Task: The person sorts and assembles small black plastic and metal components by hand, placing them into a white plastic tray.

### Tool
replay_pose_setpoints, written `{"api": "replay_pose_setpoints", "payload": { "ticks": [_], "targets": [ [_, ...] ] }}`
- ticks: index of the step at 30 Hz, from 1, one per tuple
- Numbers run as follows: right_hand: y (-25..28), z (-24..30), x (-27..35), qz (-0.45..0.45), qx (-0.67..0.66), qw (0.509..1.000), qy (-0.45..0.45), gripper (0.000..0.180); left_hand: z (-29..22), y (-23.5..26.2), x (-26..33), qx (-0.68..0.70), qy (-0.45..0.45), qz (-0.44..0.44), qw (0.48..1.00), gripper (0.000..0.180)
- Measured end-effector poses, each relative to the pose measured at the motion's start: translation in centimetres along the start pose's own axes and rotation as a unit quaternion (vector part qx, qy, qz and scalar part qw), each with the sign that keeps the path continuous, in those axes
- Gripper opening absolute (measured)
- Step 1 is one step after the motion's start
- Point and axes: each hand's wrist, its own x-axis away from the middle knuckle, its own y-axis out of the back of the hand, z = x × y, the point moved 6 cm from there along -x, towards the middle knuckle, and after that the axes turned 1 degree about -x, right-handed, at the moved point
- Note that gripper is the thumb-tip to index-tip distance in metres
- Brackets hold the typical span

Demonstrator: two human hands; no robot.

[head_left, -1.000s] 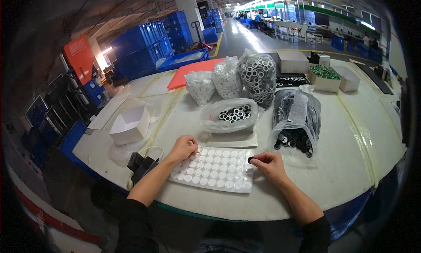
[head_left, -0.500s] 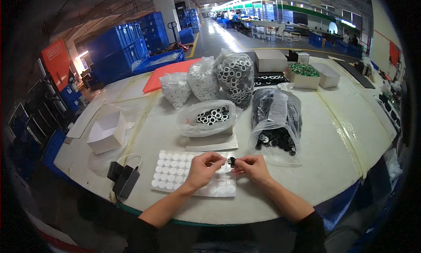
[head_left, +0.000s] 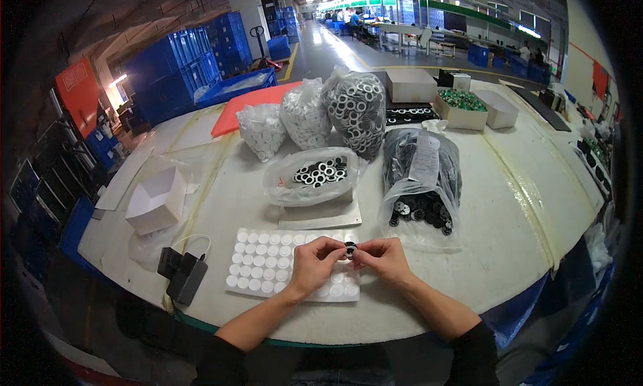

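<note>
A small round black part with a pale face or edge (head_left: pixel 350 247) is held above the white sheet, pinched from both sides. My left hand (head_left: pixel 313 264) grips it with thumb and fingertips, and my right hand (head_left: pixel 385 259) grips its other side the same way. Below them lies the white sheet (head_left: pixel 236 287), which bears rows of white round discs (head_left: pixel 258 261); my hands hide part of it. Just beyond stands an open plastic-lined container (head_left: pixel 278 193) of black-and-white rings (head_left: pixel 323 173). To its right, an open clear bag (head_left: pixel 429 155) spills black round parts (head_left: pixel 429 208).
Three filled plastic bags (head_left: pixel 355 111) stand at the back of the table, near a red sheet (head_left: pixel 241 108). A white box (head_left: pixel 157 202) and a black device with a cable (head_left: pixel 186 279) are at left. A box of green parts (head_left: pixel 462 115) sits far right.
The black part has been tilted between my fingers, and my hands have drawn slightly closer together around it. The view has shifted a little.
</note>
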Motion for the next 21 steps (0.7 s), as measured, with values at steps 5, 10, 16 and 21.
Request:
{"api": "replay_pose_setpoints", "payload": {
  "ticks": [5,10,16,21],
  "targets": [
    [-0.2,0.6,0.6,-0.015,0.050,0.998,0.020,0.016,-0.4,-0.3,0.2,0.110,0.023,0.009,0.994,0.008],
    [-0.1,0.9,0.8,-0.030,0.093,0.994,0.058,0.013,-1.2,-0.5,0.6,-0.015,-0.040,0.015,0.999,0.012],
    [-0.7,2.7,1.6,-0.021,0.288,0.949,0.129,0.010,-1.0,-0.5,0.6,0.029,-0.007,0.070,0.997,0.016],
    [-0.2,0.7,1.0,-0.048,0.141,0.987,0.057,0.011,-0.1,-0.7,0.3,0.093,0.062,0.067,0.991,0.017]
  ]
}}
